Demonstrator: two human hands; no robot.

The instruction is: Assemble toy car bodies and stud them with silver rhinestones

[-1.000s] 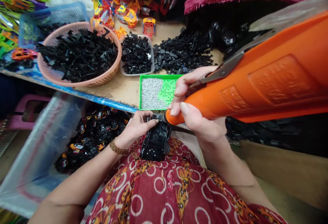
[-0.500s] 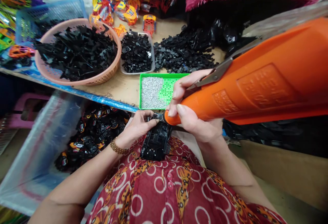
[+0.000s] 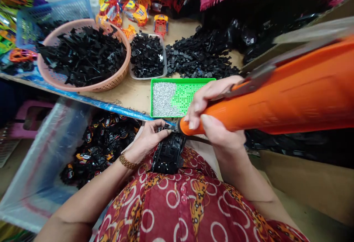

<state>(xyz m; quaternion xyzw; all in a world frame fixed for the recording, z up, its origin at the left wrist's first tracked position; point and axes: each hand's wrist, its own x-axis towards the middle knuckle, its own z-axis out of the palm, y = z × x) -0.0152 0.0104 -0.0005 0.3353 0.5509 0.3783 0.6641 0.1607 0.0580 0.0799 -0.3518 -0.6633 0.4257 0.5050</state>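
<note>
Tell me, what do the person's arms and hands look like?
Both arms are bare, with no sleeves in view. The left hand and right hand wear no gloves. A gold beaded bracelet circles the left wrist. The top is red with white rings and orange spotted patches.

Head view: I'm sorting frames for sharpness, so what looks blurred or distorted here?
In the head view, the orange tool in the right hand is smeared by motion blur and looms oversized near the lens; the left hand, black chassis and green tray are sharp.
</note>
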